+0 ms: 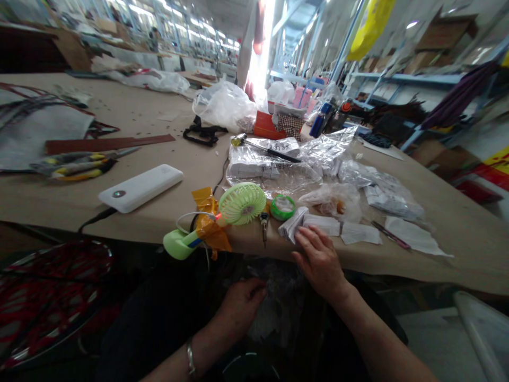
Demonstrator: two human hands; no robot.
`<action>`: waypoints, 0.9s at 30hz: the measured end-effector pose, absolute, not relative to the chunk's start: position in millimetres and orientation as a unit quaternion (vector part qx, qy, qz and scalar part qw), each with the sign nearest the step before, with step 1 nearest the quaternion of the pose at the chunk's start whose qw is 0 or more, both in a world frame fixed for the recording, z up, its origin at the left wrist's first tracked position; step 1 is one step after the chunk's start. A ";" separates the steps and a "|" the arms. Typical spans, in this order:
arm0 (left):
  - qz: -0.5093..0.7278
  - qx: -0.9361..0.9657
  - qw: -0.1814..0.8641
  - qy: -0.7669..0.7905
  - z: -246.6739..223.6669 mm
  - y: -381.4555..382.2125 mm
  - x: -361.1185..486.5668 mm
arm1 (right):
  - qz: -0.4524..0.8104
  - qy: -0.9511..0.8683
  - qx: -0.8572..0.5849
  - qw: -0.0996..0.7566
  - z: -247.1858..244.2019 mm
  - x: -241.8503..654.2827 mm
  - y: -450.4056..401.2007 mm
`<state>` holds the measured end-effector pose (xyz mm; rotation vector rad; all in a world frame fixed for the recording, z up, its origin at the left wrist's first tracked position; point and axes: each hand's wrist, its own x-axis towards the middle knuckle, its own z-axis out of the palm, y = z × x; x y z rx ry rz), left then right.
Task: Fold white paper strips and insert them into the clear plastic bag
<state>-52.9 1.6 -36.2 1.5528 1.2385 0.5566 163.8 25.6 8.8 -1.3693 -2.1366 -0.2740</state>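
While my right hand (319, 263) lies spread on folded white paper slips (314, 225) at the tabletop's (457, 254) near edge, my left hand (240, 307) curls against crumpled clear plastic (274, 313), grip unclear.

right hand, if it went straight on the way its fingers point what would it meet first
The right hand would most likely meet the folded white paper slips first. Its fingertips are already at their near edge, though depth is unclear, so they may be touching.
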 end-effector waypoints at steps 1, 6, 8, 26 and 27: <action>0.239 0.640 0.519 0.515 -34.0 0.7 -51.2 | -0.114 -0.804 -0.515 0.275 3.9 161.9 22.3; 0.271 0.614 0.550 0.498 -22.6 -1.3 -41.7 | -0.118 -0.794 -0.508 0.313 -4.8 162.7 23.9; 0.285 0.607 0.561 0.486 -17.4 -0.6 -35.7 | -0.101 -0.788 -0.498 0.347 -3.2 166.0 27.5; 0.354 0.187 0.835 0.378 8.7 11.9 15.3 | -0.038 -0.813 -0.451 0.365 10.0 170.7 -16.8; 0.349 0.198 0.828 0.392 8.4 11.9 15.1 | -0.055 -0.800 -0.483 0.353 10.8 174.6 -10.3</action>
